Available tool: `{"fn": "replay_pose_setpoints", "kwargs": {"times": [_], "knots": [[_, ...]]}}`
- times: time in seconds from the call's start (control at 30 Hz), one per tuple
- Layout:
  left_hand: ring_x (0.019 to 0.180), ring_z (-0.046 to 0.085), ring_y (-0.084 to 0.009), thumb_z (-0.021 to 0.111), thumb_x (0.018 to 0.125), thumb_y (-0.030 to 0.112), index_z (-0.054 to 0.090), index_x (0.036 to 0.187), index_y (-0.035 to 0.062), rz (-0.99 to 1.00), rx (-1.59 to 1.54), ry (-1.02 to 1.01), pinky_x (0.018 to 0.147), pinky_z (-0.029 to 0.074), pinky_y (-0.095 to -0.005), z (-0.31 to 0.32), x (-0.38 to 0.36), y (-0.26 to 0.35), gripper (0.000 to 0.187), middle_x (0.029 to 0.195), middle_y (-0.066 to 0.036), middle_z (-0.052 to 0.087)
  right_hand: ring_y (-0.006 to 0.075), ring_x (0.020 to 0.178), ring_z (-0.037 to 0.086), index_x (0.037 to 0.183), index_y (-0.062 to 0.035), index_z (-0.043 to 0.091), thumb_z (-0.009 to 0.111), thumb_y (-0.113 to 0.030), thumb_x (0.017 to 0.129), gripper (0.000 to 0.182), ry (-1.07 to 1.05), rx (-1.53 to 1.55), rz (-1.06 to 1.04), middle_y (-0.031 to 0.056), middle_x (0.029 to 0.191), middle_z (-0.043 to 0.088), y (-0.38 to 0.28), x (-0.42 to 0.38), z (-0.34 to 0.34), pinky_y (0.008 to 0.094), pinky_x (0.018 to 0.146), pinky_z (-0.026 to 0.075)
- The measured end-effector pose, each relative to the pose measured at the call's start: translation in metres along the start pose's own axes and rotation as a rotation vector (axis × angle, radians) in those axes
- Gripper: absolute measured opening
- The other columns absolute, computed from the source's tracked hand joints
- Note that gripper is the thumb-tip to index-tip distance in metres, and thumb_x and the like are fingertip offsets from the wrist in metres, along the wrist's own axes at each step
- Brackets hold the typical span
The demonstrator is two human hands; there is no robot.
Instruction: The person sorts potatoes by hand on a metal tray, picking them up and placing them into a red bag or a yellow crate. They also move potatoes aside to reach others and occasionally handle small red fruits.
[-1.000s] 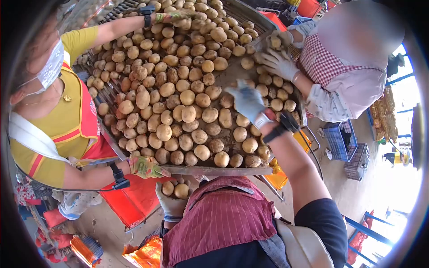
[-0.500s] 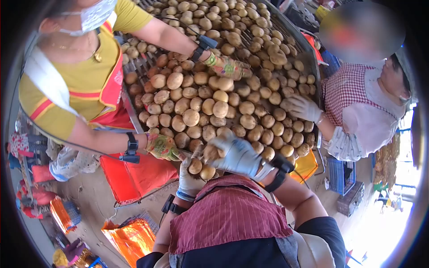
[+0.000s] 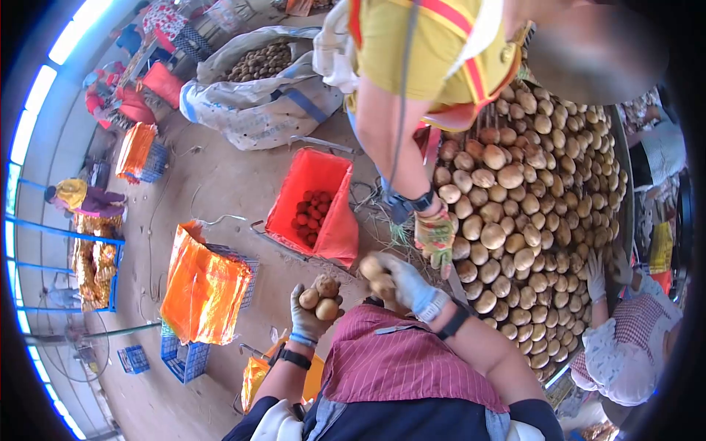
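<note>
Left hand: your gloved left hand (image 3: 312,312) was palm up in front of your chest, fingers (image 3: 298,298) curled around three potatoes (image 3: 321,298).
Right hand: your right hand (image 3: 401,283), in a pale glove, was just right of the left, fingers wrapped round two more spuds (image 3: 376,275) at the worktop's near edge.
Worktop: the worktop (image 3: 624,158) ran up the right side, its bed covered in a single layer of loose tubers (image 3: 529,191).
Neighbour: a person in a yellow shirt (image 3: 419,44) stood at the worktop's left edge, their patterned glove (image 3: 435,237) hanging down, touching the tubers just above your right hand.
Far side: another worker's white glove (image 3: 596,275) rested on the tubers at the right edge.
Floor: a red crate (image 3: 312,202) holding small red things sat just left of the worktop; an orange bag (image 3: 202,287) draped a blue basket (image 3: 187,356) further left; an open sack (image 3: 257,92) lay behind.
</note>
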State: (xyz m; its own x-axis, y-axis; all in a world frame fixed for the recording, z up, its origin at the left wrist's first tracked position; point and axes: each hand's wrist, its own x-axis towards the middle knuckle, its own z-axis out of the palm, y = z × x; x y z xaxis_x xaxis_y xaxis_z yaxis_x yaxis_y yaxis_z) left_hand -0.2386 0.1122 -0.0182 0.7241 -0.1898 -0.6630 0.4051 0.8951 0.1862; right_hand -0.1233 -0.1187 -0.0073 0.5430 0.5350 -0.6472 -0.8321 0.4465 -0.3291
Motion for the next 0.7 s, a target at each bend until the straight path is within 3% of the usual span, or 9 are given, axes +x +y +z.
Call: {"fn": "replay_pose_setpoints", "kwargs": {"times": [0.27,0.37,0.4,0.47,0.5,0.57,0.63,0.67,0.7], "knots": [[0.101,0.062,-0.0308,0.060,0.079,0.053,0.060,0.111,0.0037,-0.155,-0.139,0.439,0.095,0.049,-0.0489,-0.016,0.004,0.010,0.059,0.108,-0.015,0.065,0.0109,0.096,0.058,0.130,-0.0066,0.053,0.054,-0.029,0.101,0.037,-0.075,-0.724,-0.361,0.0017,0.110,0.062,-0.043,0.046,0.065,0.0297,0.078,0.051],[0.090,0.064,-0.0241,0.047,0.090,0.061,0.059,0.114,0.0032,0.127,-0.299,0.091,0.084,0.053,-0.0366,0.057,0.059,0.108,0.064,0.101,-0.011,0.065,0.0101,0.096,0.058,0.124,0.0001,0.057,0.055,-0.025,0.102,0.034,-0.019,-0.867,-0.158,0.0028,0.109,0.064,-0.020,0.002,0.021,0.0265,0.085,0.049],[0.099,0.060,-0.0263,0.048,0.094,0.058,0.056,0.120,0.0042,0.224,0.126,-0.215,0.091,0.051,-0.0370,0.069,0.083,0.172,0.061,0.110,-0.012,0.062,0.0101,0.096,0.058,0.124,0.0001,0.057,0.055,-0.025,0.102,0.034,-0.011,-0.867,-0.161,0.0028,0.109,0.064,-0.023,-0.014,0.018,0.0265,0.085,0.049],[0.107,0.057,-0.0216,0.040,0.094,0.070,0.052,0.132,0.0077,0.385,0.149,-0.219,0.094,0.048,-0.0352,0.130,0.109,0.285,0.074,0.119,-0.005,0.060,0.0164,0.096,0.063,0.123,-0.0020,0.059,0.056,-0.028,0.100,0.035,0.149,-0.893,-0.234,0.0075,0.109,0.067,-0.018,-0.044,0.012,0.0308,0.085,0.050],[0.110,0.057,-0.0215,0.040,0.096,0.067,0.053,0.132,0.0091,0.863,0.323,-0.128,0.100,0.044,-0.0360,0.189,0.100,0.297,0.070,0.124,-0.004,0.060,0.0164,0.096,0.063,0.123,-0.0020,0.059,0.056,-0.028,0.100,0.035,0.191,-0.859,-0.237,0.0075,0.109,0.067,-0.014,-0.054,0.014,0.0308,0.085,0.050],[0.116,0.055,-0.0204,0.038,0.101,0.050,0.053,0.133,0.0082,0.887,0.341,-0.149,0.103,0.042,-0.0350,0.197,0.141,0.380,0.055,0.132,-0.005,0.058,0.0270,0.095,0.067,0.120,-0.0038,0.061,0.058,-0.028,0.096,0.034,0.415,-1.421,-0.853,0.0145,0.107,0.069,-0.024,-0.075,0.013,0.0376,0.084,0.052],[0.114,0.055,-0.0196,0.033,0.105,0.035,0.051,0.134,0.0073,0.692,0.728,-0.487,0.102,0.043,-0.0340,0.166,0.199,0.417,0.044,0.131,-0.006,0.058,0.0376,0.096,0.063,0.111,-0.0049,0.064,0.060,-0.023,0.090,0.028,0.608,-1.451,-0.819,0.0171,0.106,0.066,-0.033,-0.094,0.017,0.0453,0.082,0.050],[0.113,0.055,-0.0192,0.031,0.107,0.027,0.050,0.134,0.0069,0.504,0.980,-0.966,0.101,0.044,-0.0334,0.136,0.246,0.451,0.039,0.130,-0.007,0.058,0.0377,0.089,0.062,0.107,-0.0051,0.064,0.060,-0.023,0.090,0.026,0.709,-1.480,-0.837,0.0160,0.099,0.065,-0.037,-0.101,0.009,0.0462,0.076,0.049],[0.117,0.052,-0.0184,0.034,0.106,0.034,0.047,0.138,0.0061,0.630,0.858,-0.413,0.104,0.041,-0.0352,0.156,0.221,0.357,0.044,0.137,-0.009,0.052,0.0350,0.089,0.062,0.105,-0.0053,0.064,0.060,-0.024,0.090,0.025,0.854,-1.464,-0.936,0.0145,0.099,0.064,-0.033,-0.105,-0.008,0.0456,0.074,0.048]]}}
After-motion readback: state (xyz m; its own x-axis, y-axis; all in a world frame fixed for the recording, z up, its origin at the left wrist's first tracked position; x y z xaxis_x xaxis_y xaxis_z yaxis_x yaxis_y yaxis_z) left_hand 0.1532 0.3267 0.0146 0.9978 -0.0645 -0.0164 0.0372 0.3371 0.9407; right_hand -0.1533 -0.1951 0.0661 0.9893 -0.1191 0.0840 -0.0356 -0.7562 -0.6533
